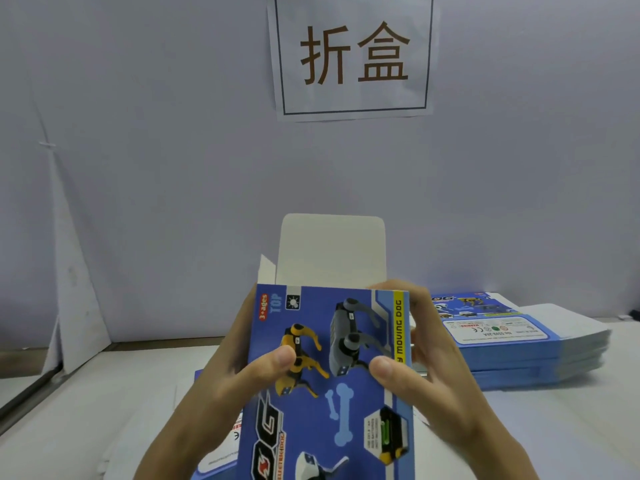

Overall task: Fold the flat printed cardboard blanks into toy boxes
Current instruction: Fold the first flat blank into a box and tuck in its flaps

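body: two bare hands and forearms in view | left hand (221, 372): no glove, ring or watch seen, thumbnail short and unpainted | right hand (440, 368): likewise ungloved, thumbnail short and plain | sleeves: none reached the visible forearms | markings: none could be made out

Box (332, 375): thin cardboard, printed face smooth with slight sheen, blue with dog pictures. Top flap (332, 251) inner side: unprinted white card, matt. Stack of flat blanks (530, 344): same printed card, smooth; layered edges show blue and pale. Sign (353, 53) on wall: plain white paper, matt, dark printed characters, slightly wavy at edges. Wall (156, 133): pale matt sheet, faint creases. Tabletop (86, 410): white, smooth, matt.
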{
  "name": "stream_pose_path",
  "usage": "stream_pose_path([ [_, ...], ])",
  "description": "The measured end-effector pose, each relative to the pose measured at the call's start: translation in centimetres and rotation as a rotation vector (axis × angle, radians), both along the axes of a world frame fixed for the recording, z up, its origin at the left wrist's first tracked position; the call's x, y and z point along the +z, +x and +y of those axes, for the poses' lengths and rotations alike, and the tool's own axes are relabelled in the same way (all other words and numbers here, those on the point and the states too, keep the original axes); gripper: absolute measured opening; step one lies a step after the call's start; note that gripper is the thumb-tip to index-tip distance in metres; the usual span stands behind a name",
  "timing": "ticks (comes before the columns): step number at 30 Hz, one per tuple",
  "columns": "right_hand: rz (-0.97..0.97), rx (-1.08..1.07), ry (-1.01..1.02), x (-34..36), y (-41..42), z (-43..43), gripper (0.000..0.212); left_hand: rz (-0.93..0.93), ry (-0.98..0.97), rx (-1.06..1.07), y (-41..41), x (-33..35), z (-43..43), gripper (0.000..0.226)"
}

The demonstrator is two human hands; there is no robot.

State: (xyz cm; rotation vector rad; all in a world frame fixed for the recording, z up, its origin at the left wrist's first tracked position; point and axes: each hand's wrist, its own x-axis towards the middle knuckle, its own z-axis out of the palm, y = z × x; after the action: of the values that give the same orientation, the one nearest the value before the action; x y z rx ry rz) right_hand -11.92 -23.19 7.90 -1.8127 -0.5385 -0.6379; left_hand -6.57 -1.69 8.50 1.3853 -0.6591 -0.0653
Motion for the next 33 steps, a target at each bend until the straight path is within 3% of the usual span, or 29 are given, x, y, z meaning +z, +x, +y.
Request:
stream_pose_path([
  [3,0.03,0.101,0.063,0.0,0.1,-0.2,0.052,-0.195,0.009,0.078,-0.3,0.3,-0.4,0.074],
  [9,0.003,0.205,0.16,-0.4,0.0,0.3,0.043,-0.307,-0.08,0.194,-0.9,0.4,-1.2,0.079],
  [16,0.052,0.138,0.103,-0.3,0.2,0.4,0.049,-0.206,-0.181,0.128,-0.8,0.1,-0.9,0.06],
  [21,0.045,0.073,0.033,-0.2,0.1,0.4,0.049,-0.18,-0.22,0.146,-0.6,-0.4,-1.4,0.012],
  [33,0.021,0.094,0.002,-0.1,0.0,0.6,0.043,-0.139,-0.22,0.104,-0.7,-0.2,-1.2,0.013],
])
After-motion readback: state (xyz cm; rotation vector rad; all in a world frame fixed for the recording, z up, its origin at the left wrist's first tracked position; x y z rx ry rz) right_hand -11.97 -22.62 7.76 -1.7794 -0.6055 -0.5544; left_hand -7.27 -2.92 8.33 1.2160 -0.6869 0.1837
